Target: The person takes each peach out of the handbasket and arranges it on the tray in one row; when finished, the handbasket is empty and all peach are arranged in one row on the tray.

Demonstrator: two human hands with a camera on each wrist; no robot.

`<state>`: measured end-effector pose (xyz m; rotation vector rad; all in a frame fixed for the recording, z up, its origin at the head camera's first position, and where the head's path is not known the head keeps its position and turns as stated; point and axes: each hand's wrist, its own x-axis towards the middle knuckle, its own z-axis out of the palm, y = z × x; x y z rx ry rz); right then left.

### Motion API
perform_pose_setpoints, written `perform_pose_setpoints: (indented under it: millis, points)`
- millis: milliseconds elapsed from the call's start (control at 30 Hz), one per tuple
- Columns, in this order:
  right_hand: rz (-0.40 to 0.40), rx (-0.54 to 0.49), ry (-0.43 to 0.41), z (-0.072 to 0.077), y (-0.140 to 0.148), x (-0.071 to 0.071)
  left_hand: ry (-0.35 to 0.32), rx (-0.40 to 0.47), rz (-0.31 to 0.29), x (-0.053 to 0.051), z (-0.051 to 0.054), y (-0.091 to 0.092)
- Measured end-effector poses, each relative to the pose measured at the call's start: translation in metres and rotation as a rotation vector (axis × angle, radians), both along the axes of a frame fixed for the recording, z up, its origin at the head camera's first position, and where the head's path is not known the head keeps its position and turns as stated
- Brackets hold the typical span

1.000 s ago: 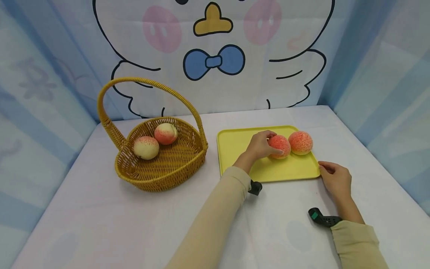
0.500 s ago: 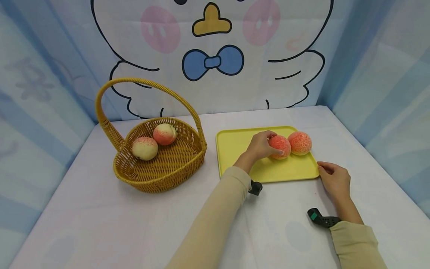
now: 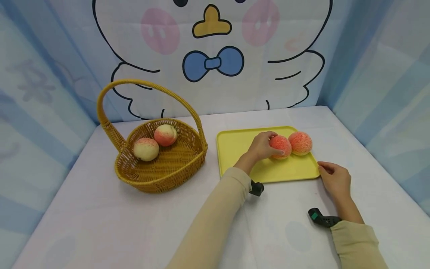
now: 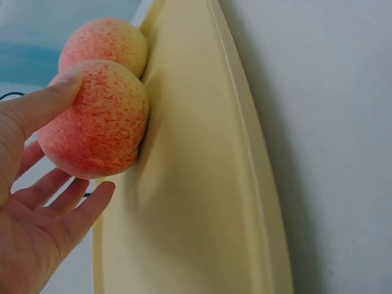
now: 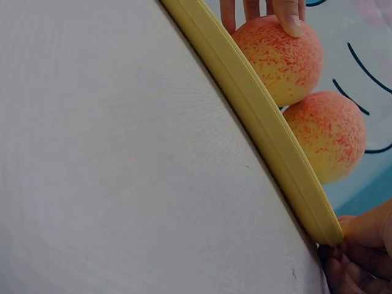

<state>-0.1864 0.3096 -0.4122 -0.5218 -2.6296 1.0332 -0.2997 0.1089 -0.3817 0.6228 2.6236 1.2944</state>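
On the yellow tray (image 3: 231, 147) sit two pink-red peaches, side by side and touching. My left hand (image 3: 262, 146) grips the left peach (image 3: 281, 146), thumb on one side and fingers round the other; the left wrist view shows the thumb pressed on that peach (image 4: 101, 125). Just right of it rests the other peach (image 3: 300, 143), which no hand touches. At the tray's near right corner, my right hand (image 3: 337, 181) pinches the edge between thumb and fingers. In the right wrist view the fingertips (image 5: 349, 229) meet the tray rim (image 5: 263, 122).
A brown wicker basket (image 3: 168, 181) with a tall arched handle (image 3: 151, 83) stands to the left. Inside lie a pale peach (image 3: 146, 149) and a redder peach (image 3: 165, 135). Behind the white tabletop (image 3: 134, 231) hangs a printed cloth (image 3: 215, 93), with blue cloth at both sides.
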Motion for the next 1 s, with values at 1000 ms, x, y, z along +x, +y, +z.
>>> perform_pose_setpoints:
  millis: [1000]
  points:
    - [0.0, -0.011, -0.085, -0.008, 0.005, -0.004, 0.288, 0.112, -0.066, 0.031, 0.03, -0.102]
